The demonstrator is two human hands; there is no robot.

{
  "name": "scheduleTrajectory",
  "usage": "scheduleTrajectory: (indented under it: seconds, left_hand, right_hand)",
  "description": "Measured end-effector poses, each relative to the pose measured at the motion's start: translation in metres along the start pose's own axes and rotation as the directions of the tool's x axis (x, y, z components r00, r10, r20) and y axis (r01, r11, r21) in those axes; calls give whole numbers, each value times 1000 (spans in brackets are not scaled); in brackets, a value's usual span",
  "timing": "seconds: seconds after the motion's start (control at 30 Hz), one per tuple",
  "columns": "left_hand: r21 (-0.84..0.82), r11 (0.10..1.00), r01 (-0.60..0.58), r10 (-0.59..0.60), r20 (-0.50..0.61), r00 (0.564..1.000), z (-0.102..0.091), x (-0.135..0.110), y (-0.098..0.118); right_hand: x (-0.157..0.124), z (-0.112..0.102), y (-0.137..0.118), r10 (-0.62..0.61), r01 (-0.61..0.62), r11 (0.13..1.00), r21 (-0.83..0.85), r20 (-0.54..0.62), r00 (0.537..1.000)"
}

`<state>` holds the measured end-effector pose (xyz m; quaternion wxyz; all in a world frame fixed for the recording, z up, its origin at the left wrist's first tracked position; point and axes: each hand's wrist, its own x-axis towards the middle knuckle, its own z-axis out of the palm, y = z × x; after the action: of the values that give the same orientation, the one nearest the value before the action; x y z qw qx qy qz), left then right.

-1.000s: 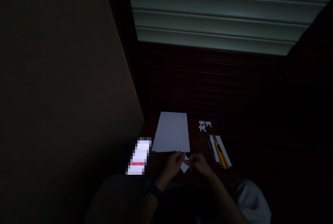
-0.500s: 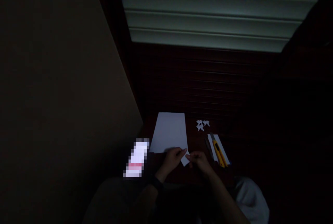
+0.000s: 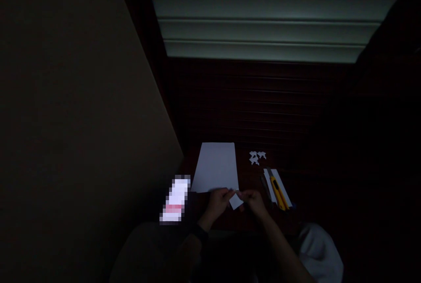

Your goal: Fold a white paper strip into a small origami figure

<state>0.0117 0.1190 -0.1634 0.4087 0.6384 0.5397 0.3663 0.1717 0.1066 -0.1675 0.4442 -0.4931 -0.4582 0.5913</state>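
Note:
A small piece of white paper (image 3: 236,202) is pinched between my two hands, above the near edge of a dark table. My left hand (image 3: 219,200) grips its upper left side with thumb and fingers. From the right, my right hand (image 3: 253,201) pinches the top edge close to the left fingertips. Beyond the hands lies a large white sheet (image 3: 217,164), its lower edge partly behind my left hand. Several small folded paper shapes (image 3: 254,158) sit at the back right. The dim light hides the fold details.
A yellow utility knife (image 3: 278,192) rests on a stack of white paper strips (image 3: 284,189) at the right, beside a dark slim object (image 3: 265,187). A lit, blurred-out phone-like screen (image 3: 176,199) lies at the left. A wall (image 3: 82,99) rises on the left.
My right hand has moved up along the small paper to its top edge, and its fingers now meet the left fingertips. The view has shifted slightly.

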Motion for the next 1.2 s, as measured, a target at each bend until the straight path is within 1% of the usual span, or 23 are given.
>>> scheduleTrajectory:
  seconds: [0.07,0.2,0.3,0.37,0.43,0.5,0.57,0.67,0.77,0.87,0.93,1.03,1.2]
  left_hand:
    - [-24,1000,17,-17,-6,1000,0,-1,-2]
    - [-71,995,76,-73,49,996,-4,-3,-2]
    - [-80,987,142,-131,129,983,-11,-4,1]
    - [-70,986,150,-135,183,974,-15,-5,3]
    - [-59,992,108,-98,155,983,-16,-5,3]
    - [-45,998,51,-47,73,996,-15,-6,2]
    - [-26,1000,14,-14,8,1000,-12,-8,1]
    - [-5,1000,18,-18,-40,999,-8,-9,-1]
    - [-9,999,38,-38,-57,998,-7,-9,-2]
    - [-23,999,45,-46,-66,997,-8,-9,-2]
    - [-43,998,41,-44,-67,997,-8,-9,-3]
    - [-89,995,44,-50,-66,997,-10,-9,-3]
    - [-147,987,58,-68,-65,996,-13,-11,0]
  right_hand:
    - [-1,0,-3,19,-19,1000,13,21,1000]
    - [-1,0,-3,27,-26,999,-22,57,998]
    - [-2,-2,0,28,-24,998,-57,72,997]
    - [-2,-4,0,20,-16,998,-52,82,996]
    - [-3,-6,0,22,-19,999,-44,74,997]
    - [-3,-6,0,43,-39,998,-54,68,997]
    - [-3,-6,1,62,-58,995,-75,51,997]
    - [-3,-5,2,56,-54,995,-88,29,998]
    - [-3,-4,3,48,-46,994,-96,18,999]
    - [-5,-1,3,52,-54,993,-110,-18,998]
    - [-6,1,2,19,-23,993,-116,-31,999]
    - [-9,4,1,-36,34,995,-97,-15,999]
    - [-10,3,2,-34,33,999,-30,-6,999]
